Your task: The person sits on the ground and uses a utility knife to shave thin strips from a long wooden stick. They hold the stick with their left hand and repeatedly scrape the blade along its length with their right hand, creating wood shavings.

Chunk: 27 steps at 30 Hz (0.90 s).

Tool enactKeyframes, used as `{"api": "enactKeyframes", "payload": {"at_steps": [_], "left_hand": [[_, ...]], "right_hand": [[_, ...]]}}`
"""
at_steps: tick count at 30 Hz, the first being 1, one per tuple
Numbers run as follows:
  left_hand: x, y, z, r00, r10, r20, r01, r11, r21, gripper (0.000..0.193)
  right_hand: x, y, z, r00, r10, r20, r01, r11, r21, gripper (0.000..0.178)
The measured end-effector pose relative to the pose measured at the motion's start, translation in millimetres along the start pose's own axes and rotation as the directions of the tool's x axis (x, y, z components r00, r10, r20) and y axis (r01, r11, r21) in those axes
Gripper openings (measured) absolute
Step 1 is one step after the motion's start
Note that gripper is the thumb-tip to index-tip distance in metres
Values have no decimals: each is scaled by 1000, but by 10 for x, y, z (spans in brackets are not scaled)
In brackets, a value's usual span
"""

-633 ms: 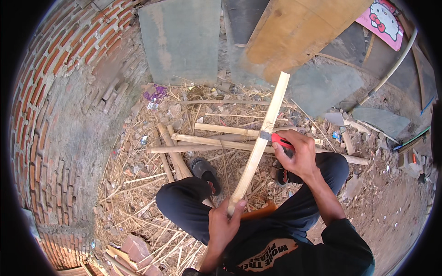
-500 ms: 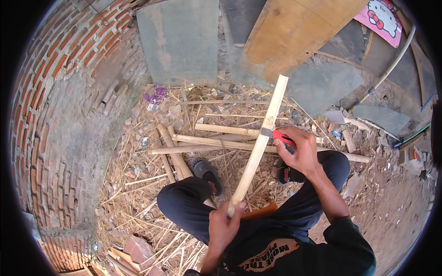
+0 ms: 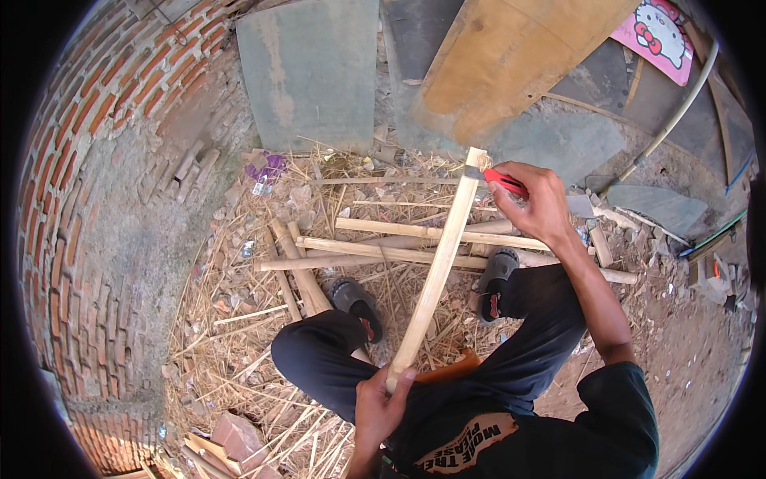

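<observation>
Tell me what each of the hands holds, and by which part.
Left hand: the pale strip, by its near end. Right hand: the red-handled knife, by its handle.

Looks like a rough backyard-type work spot tbh: weathered red-brick wall [image 3: 60, 188] left, flat grey-green rectangular board [image 3: 307, 88] far side, dry straw-coloured slivers [image 3: 231, 351] everywhere, bare brown dirt ground [image 3: 666, 375] right.

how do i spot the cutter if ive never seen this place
Find the dark trousers, then follow the long pale strip from the left grip up to its far end. The cutter is there in the right grip, its grey blade across the strip. Its red body sets it apart from the neighbouring straw-coloured sticks.
</observation>
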State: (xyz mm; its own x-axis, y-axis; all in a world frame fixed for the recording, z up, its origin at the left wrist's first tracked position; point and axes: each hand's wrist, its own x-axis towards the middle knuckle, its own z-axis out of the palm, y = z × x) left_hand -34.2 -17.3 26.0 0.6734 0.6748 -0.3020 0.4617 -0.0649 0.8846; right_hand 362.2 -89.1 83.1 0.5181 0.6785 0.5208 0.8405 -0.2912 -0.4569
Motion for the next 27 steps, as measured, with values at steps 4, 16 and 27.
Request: {"api": "enactKeyframes", "payload": {"at_steps": [4,16,27], "left_hand": [[-39,-101,-29,1000,-13,17,13,1000,7,33],[282,-210,-121,998,36,-48,-34,998,49,38],[664,267,115,978,209,-1,-209,978,25,39]], "right_hand": [[140,205,98,996,91,-7,-91,996,5,30],[-141,69,-87,943,259,209,-270,962,27,32],[-1171,-758,563,978,-156,141,128,973,191,27]]}}
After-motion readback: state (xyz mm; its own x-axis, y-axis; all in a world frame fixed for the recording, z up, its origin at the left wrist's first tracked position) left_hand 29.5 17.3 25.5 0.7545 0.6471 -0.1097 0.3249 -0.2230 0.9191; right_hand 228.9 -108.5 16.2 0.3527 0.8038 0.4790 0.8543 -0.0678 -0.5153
